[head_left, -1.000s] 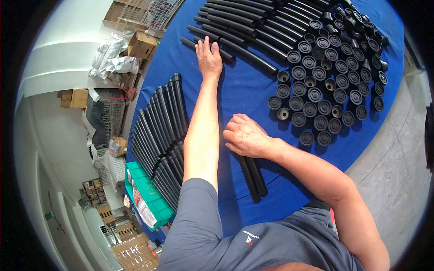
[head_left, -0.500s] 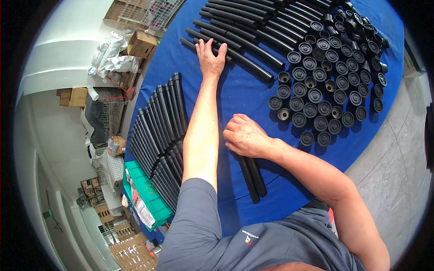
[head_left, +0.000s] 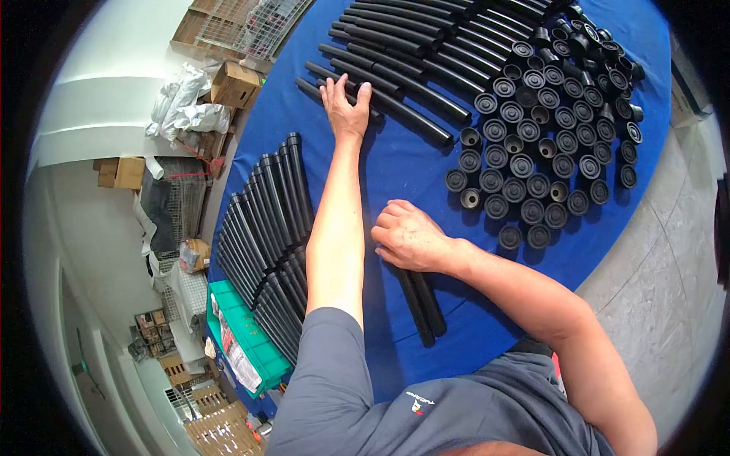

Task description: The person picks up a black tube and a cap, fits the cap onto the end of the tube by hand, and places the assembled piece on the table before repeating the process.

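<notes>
My left hand [head_left: 347, 112] lies over the nearest black tubes [head_left: 414, 124] of the upper row, thumb and fingers spread and touching them. It is open, though its fingertips partly hide the tubes. Lower down, my right hand [head_left: 411, 237] is closed around the upper ends of two black tubes [head_left: 423, 308] lying side by side on the blue cloth [head_left: 395, 175]. Their upper ends are hidden under the hand. To the right of both hands are many round black caps [head_left: 521, 166], some showing ringed faces and some their hollow openings.
Left of my left arm lies a stack of black tubes with wider collars [head_left: 277, 197]. A green crate [head_left: 251, 334] with printed paper stands at the table's left edge. Cardboard boxes [head_left: 234, 85] and wire racks [head_left: 247, 26] stand beyond the table.
The whole view has shifted slightly, so the table's contents appear lower and a little left. Both hands keep nearly the same places on the tubes.
</notes>
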Available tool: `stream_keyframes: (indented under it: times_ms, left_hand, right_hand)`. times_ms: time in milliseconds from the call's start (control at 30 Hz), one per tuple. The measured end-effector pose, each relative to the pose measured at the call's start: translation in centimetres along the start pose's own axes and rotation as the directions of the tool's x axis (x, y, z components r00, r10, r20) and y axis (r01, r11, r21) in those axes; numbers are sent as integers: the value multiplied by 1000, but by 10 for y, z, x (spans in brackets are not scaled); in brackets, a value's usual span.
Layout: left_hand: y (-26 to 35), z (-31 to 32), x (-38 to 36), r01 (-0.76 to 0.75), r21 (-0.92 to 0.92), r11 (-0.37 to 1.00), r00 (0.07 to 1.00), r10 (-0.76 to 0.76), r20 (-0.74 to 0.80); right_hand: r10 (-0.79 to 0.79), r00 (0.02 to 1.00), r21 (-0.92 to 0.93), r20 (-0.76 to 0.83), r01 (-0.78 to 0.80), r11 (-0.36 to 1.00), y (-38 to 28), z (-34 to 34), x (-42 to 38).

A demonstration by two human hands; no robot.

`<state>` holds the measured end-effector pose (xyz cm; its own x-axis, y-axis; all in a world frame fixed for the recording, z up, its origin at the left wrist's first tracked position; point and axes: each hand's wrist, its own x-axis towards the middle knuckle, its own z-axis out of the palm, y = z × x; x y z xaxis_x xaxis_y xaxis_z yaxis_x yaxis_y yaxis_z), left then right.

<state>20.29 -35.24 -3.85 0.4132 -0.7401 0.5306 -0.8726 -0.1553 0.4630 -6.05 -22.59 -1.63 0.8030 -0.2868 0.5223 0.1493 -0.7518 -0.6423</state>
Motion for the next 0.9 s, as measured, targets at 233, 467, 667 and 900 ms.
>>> stream_keyframes:
  times_ms: [233, 467, 667, 900]
  left_hand:
    - [-10, -4, 1, 48, 87, 995, 998, -52, 38]
    - [-14, 0, 1, 27, 37, 999, 999, -26, -31]
    - [-3, -4, -3, -8, 54, 999, 994, 14, -106]
    - [6, -9, -5, 4, 94, 996, 1000, -3, -15]
  right_hand:
    - [-6, 1000, -8, -5, 6, 1000, 0, 0, 0]
    - [-9, 1000, 6, -28, 9, 1000, 1, 2, 0]
    - [-5, 1000, 6, -20, 5, 1000, 1, 2, 0]
    - [-1, 1000, -14, -9, 0, 1000, 1, 2, 0]
